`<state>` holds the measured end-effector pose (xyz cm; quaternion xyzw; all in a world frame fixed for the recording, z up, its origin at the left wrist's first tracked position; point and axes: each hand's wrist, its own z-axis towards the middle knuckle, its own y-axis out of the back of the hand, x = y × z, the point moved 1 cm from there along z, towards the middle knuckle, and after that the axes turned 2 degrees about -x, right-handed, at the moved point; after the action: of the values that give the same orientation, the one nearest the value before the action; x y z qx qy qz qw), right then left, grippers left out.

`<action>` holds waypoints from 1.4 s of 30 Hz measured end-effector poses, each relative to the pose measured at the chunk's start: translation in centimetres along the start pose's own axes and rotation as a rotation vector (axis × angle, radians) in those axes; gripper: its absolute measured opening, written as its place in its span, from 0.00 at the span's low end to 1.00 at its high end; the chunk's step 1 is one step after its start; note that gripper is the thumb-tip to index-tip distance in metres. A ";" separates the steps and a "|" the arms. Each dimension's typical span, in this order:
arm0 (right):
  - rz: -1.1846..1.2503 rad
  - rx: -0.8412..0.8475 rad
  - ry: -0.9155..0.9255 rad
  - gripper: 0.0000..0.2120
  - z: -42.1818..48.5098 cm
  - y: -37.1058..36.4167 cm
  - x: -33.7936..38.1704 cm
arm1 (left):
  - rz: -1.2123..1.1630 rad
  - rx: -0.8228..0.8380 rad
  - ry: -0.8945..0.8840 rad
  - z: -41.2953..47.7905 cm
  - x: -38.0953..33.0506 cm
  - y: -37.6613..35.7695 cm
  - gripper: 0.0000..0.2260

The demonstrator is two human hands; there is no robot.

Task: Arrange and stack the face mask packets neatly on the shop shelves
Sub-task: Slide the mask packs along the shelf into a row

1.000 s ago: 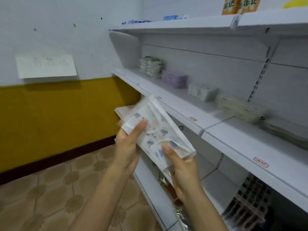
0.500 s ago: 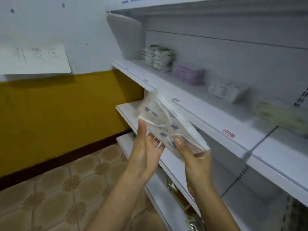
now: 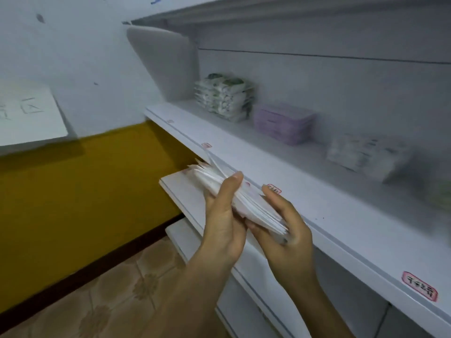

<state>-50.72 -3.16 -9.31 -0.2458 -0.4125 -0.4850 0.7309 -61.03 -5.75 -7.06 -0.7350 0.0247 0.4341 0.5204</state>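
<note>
A bundle of white face mask packets [image 3: 244,198] is held edge-on in front of the middle shelf's front edge [image 3: 341,230]. My left hand [image 3: 223,223] grips its near side, thumb up along the stack. My right hand [image 3: 288,225] cups the far lower end, fingers curled under it. On the shelf behind stand a green-and-white packet stack [image 3: 223,97], a purple packet stack [image 3: 283,123] and a blurred white stack [image 3: 366,154].
A lower white shelf [image 3: 180,191] juts out below the hands, with another beneath it. An upper shelf [image 3: 268,8] runs overhead. Left is a white and yellow wall with a paper sign [image 3: 26,113]; patterned floor tiles [image 3: 109,289] lie below. Pink price labels dot the shelf edge.
The packets turned from face-up to edge-on and rose toward the middle shelf's edge. Both hands closed tighter on the bundle, and the view moved nearer the shelf.
</note>
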 end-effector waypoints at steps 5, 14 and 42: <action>-0.127 -0.212 0.004 0.11 3.4 3.5 -1.7 | 0.091 0.161 0.066 4.9 2.7 -3.2 0.54; -0.196 -0.546 -0.225 0.11 9.8 11.1 -3.4 | 0.789 0.780 -0.140 18.1 3.1 -6.4 0.21; -0.976 -0.847 -0.744 0.07 22.6 24.1 -9.6 | 1.288 0.834 -0.096 32.4 17.9 -20.9 0.19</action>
<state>-38.76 28.68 -4.23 -0.4432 -0.4727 -0.7566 0.0874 -59.52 36.71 -6.10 -0.2988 0.5870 0.6377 0.3994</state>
